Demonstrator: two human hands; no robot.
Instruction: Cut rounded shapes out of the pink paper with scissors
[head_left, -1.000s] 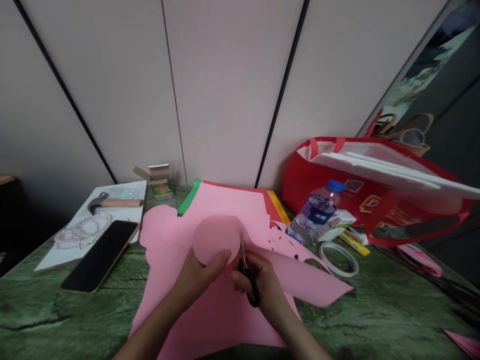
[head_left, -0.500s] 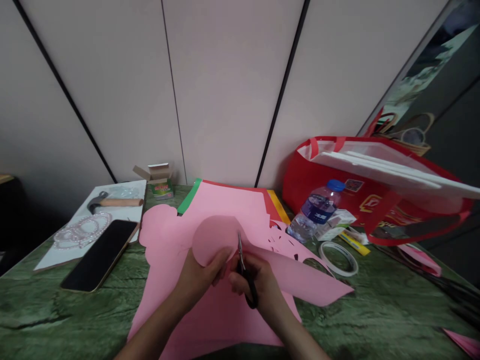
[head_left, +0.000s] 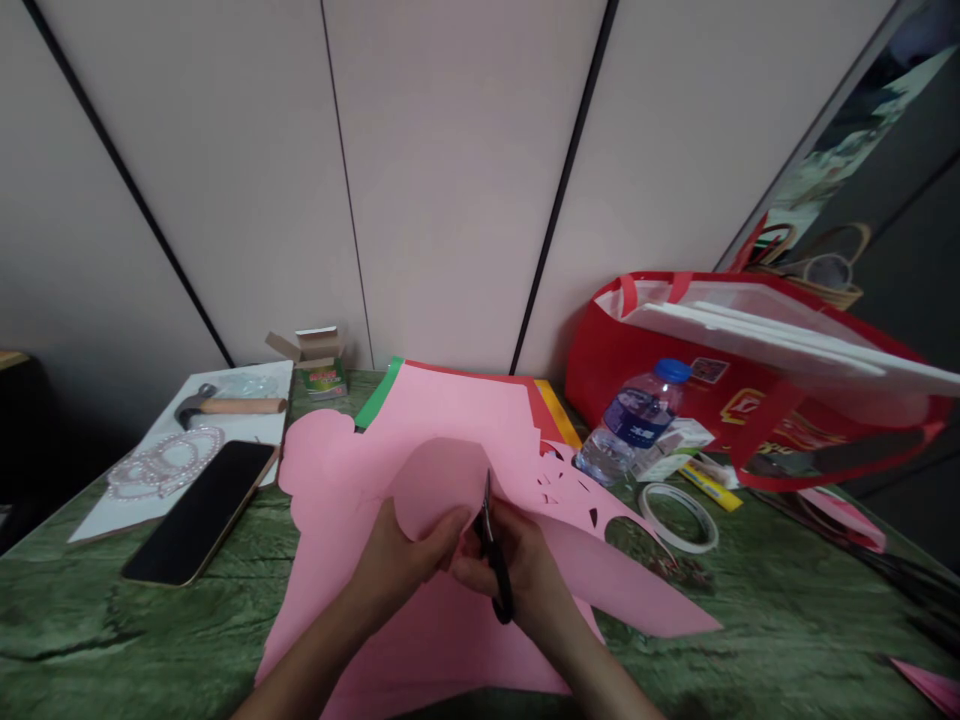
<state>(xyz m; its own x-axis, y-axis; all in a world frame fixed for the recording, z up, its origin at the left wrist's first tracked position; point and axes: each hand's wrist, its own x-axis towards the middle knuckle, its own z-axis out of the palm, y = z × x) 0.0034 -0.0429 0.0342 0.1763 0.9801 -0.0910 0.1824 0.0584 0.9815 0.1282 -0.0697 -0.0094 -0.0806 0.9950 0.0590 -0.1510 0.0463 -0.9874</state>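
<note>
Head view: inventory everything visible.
Curved paper: 1, pink, centre
Metal scissors: 1, black-handled, centre
Flat paper sheets: several, pink, centre
Holed paper: 1, pink, right
Thin sheet edges: 3, green, red, yellow, back
Plastic bottle: 1, clear, right
Tape roll: 1, white, right
Shopping bag: 1, red, right
Stiff boards: several, white, at bag
Small carton: 1, white, right
Slim packet: 1, yellow, right
Woven basket: 1+, tan, behind bag
Rolled material: 1, pink, right
Claw hammer: 1, wooden-handled, left
Beaded strands: several, clear, left
Flat board: 1, white, left
Rectangular phone: 1, black, left
Cardboard box: 1, green, left
Textured table: 1, green, beneath
Panelled wall: 1, grey, behind
Left hand: 1, bare, on curved paper
Right hand: 1, bare, on scissors
</note>
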